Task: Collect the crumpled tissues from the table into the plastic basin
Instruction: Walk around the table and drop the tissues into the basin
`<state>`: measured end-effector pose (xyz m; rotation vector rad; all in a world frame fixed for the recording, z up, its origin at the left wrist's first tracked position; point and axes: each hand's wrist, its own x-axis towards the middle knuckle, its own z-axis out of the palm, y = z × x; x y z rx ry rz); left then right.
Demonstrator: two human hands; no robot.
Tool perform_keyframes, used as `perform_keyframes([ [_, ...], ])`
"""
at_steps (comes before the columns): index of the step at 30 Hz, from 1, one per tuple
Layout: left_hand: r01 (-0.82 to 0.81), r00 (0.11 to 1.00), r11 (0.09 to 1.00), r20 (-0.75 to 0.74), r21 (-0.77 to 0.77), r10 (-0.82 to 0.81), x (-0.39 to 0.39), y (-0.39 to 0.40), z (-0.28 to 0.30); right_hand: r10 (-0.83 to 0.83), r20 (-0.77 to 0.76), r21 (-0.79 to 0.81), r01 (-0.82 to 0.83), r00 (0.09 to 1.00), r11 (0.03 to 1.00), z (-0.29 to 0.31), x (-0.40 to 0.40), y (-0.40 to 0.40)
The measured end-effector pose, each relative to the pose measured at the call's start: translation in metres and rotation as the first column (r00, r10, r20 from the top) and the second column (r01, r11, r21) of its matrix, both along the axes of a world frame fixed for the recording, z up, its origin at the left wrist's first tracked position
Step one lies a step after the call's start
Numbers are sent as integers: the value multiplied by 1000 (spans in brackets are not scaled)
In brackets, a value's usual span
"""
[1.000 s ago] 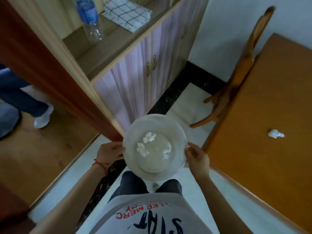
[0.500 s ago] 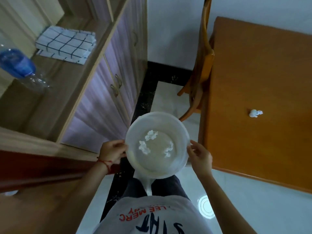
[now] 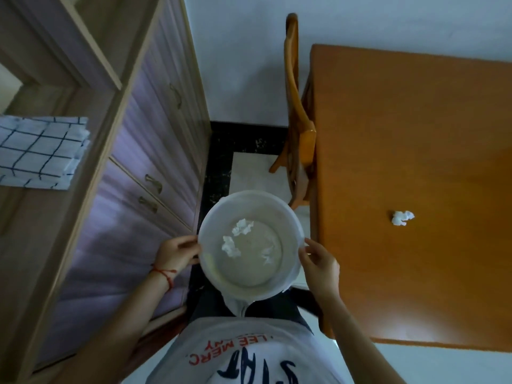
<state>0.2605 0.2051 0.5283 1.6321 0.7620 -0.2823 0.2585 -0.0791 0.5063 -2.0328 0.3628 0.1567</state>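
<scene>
Table now squarely alongside, after the turn from the cupboard.
Left hand (image 3: 177, 253) and right hand (image 3: 318, 263) clasp the plastic basin (image 3: 288, 220) rim level, steadying three tissues; one crumpled tissue (image 3: 402, 217) remains on the table (image 3: 415, 134).

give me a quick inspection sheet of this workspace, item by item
surface: orange wooden table, bare apart from one tissue
job's things: white plastic basin held off the table at waist height, three crumpled tissues inside; one crumpled tissue on the table, not yet collected
clutter: nothing seen on the table
grippers: left hand grips the basin's left rim, right hand grips its right rim
cables: nothing seen
surroundings: wooden chair pushed against the table's left edge; cabinet with purple doors on the left, folded checked cloth on its shelf; white wall, tiled floor
</scene>
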Motion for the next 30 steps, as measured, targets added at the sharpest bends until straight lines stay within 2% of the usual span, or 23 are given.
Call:
perform_keyframes([
  [4,45,998,999,-33,-2,-45,26,3,-6,-50,-20,3,50,999,999,-2,10,1],
  [12,252,962,967,-97,-43,-255,91,8,-15,-218,-65,-13,218,974,976,-10,19,8],
  [20,476,874,879,-95,-34,-477,154,11,-18,-435,-102,6,438,895,899,-15,17,36],
  [30,576,805,813,-113,-86,-582,186,0,-25,-570,-151,-16,575,807,818,-22,13,53],
])
